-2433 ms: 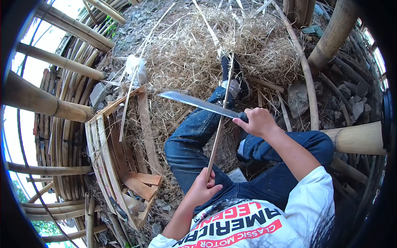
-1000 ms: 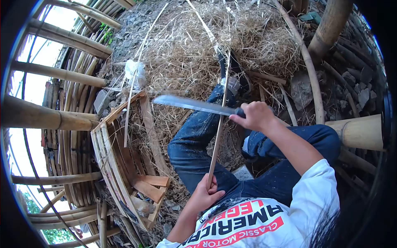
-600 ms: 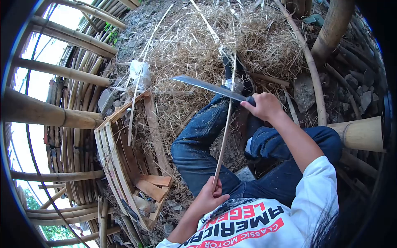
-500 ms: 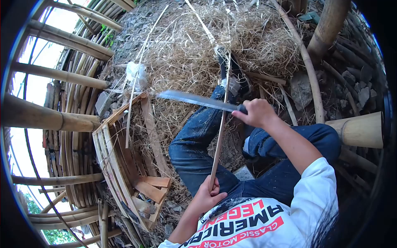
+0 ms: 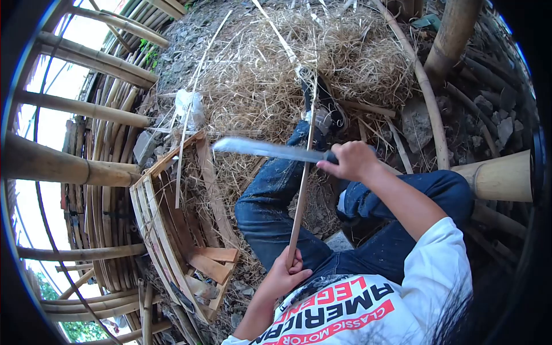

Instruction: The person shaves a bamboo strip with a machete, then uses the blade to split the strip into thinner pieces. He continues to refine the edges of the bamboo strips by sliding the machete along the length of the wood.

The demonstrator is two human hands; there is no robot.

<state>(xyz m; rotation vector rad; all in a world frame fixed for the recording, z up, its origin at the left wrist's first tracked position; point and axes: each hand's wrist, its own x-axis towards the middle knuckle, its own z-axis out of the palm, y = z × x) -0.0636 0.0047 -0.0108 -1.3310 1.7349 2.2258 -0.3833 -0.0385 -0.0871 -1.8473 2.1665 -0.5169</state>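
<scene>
My right hand (image 5: pixel 352 161) is closed round the dark handle of a machete (image 5: pixel 261 150). The long blade points left and crosses over a bamboo strip (image 5: pixel 301 201), slightly smeared by motion. Near my lap, my left hand (image 5: pixel 286 271) grips the lower end of that strip. From there the strip runs up between my legs, over the shoe (image 5: pixel 323 115), to a tuft of fine shavings around its far part.
Curly bamboo shavings (image 5: pixel 368 63) cover the ground ahead. A broken wooden crate (image 5: pixel 152 210) lies at left, with a white plastic bag (image 5: pixel 190 108) beyond it. Bamboo poles (image 5: pixel 69 161) stand along the left, and a thick bamboo post (image 5: pixel 500 179) lies by my right knee.
My right hand and the machete have shifted a little down along the strip toward me. My left hand keeps its grip in nearly the same place.
</scene>
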